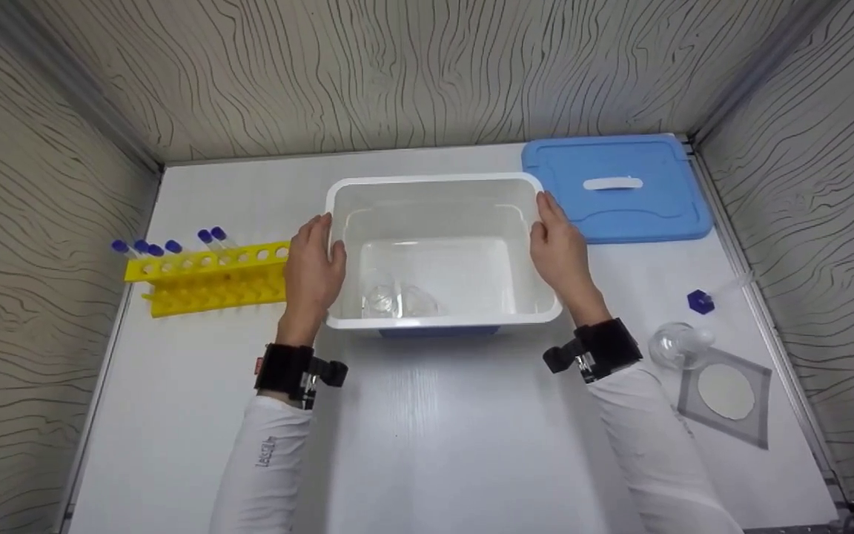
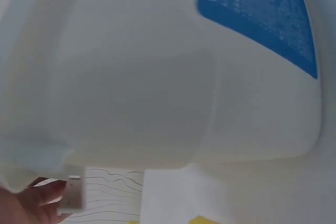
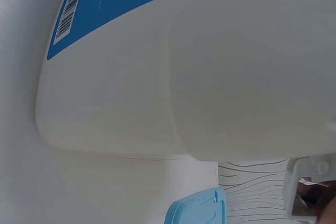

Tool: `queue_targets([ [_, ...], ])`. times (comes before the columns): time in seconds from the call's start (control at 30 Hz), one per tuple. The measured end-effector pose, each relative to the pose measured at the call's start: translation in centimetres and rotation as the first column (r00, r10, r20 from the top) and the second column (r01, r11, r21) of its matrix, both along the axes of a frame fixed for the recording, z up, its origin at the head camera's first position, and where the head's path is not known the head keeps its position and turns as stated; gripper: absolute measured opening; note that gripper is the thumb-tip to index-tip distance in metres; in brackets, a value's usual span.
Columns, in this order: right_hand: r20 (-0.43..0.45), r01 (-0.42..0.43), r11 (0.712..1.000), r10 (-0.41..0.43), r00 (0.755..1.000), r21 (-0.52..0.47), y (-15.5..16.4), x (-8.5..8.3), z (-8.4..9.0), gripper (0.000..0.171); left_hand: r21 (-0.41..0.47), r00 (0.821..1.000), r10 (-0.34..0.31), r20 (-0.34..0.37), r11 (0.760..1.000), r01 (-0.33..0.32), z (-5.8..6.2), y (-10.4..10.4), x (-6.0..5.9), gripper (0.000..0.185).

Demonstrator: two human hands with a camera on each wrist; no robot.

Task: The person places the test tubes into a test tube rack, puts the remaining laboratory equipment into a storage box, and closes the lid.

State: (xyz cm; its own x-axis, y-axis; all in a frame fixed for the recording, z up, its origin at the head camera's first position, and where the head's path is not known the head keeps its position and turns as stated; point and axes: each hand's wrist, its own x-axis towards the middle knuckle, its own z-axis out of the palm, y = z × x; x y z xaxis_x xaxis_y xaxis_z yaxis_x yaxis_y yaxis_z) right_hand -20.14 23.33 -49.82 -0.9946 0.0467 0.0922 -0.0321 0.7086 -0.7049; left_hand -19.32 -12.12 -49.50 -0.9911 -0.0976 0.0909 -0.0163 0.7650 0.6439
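A white plastic storage box [image 1: 445, 324] stands on the table with its top uncovered. Clear transparent pieces [image 1: 397, 300] lie in its near left corner, their exact kind hard to make out. My left hand [image 1: 313, 271] grips the left side of the box, its fingers at a white side latch [image 2: 73, 192] in the left wrist view. On the opposite side my right hand [image 1: 562, 248] holds the box by its right side, near another white latch [image 3: 299, 187]. A blue label [image 2: 257, 14] covers part of the near wall.
A yellow test tube rack [image 1: 212, 278] with several blue-capped tubes is left of the box. Behind right lies a blue lid [image 1: 620, 211] with a white handle. A hexagonal blue base [image 1: 700, 302] on a clear tube, a clear flask [image 1: 672, 346] and a wire gauze mat [image 1: 726, 393] lie right.
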Motion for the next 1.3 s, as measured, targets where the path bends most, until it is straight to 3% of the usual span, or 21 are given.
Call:
queue_targets([
  [0.23, -0.003, 0.014, 1.000, -0.014, 1.000, -0.005, 0.2, 0.1, 0.0, 0.051, 0.063, 1.000, 0.014, 0.015, 0.998, -0.015, -0.4, 0.3, 0.0, 0.050],
  [0.57, -0.002, -0.002, 1.000, 0.002, 1.000, -0.023, 0.0, -0.3, -0.1, 0.052, 0.040, 0.999, 0.035, -0.018, 0.999, -0.034, -0.6, 0.2, 0.0, 0.048],
  [0.97, 0.090, -0.055, 0.991, 0.066, 0.994, -0.125, 2.6, 0.3, 0.9, 0.052, 0.010, 0.998, 0.031, -0.047, 0.999, -0.031, -0.7, 0.3, 0.0, 0.047],
  [1.13, 0.068, -0.029, 0.996, 0.035, 0.997, -0.087, 4.6, 1.4, 1.1, 0.048, -0.008, 0.998, 0.044, -0.034, 0.999, -0.045, -0.5, 0.3, 0.1, 0.048],
  [1.3, 0.101, -0.020, 0.999, 0.017, 0.995, 0.029, 6.4, 2.8, 0.3, 0.047, -0.007, 0.999, 0.051, -0.015, 0.999, -0.051, -0.3, 0.4, 0.0, 0.049],
])
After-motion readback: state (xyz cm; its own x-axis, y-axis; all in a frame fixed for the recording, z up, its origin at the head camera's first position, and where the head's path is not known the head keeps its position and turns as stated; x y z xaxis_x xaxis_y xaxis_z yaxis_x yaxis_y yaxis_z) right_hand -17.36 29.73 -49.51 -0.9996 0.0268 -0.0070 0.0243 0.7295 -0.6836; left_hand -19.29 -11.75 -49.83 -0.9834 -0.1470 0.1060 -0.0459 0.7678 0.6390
